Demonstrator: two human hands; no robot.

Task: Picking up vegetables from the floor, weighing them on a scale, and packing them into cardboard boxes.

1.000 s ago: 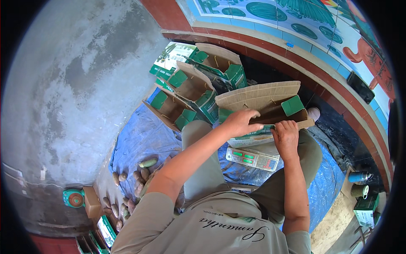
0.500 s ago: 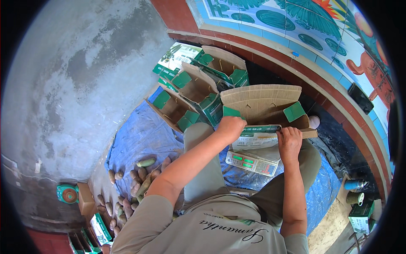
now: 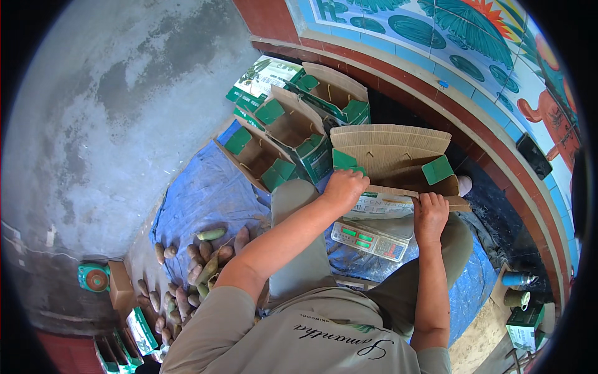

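Both hands grip the open cardboard box (image 3: 392, 165) now: left hand (image 3: 342, 187) on its near-left flap, right hand (image 3: 430, 215) clamping the near edge. It has dropped lower, resting just above the weighing scale (image 3: 370, 240), right below the hands.

The open cardboard box (image 3: 398, 159) fills the space ahead of both hands, its raised flaps walling the far side. Under it the digital scale (image 3: 370, 239) blocks the lap. To the left, three more open boxes (image 3: 293, 134) crowd together. Further left the blue tarp (image 3: 199, 199) lies bare down to the heap of tubers (image 3: 202, 265).
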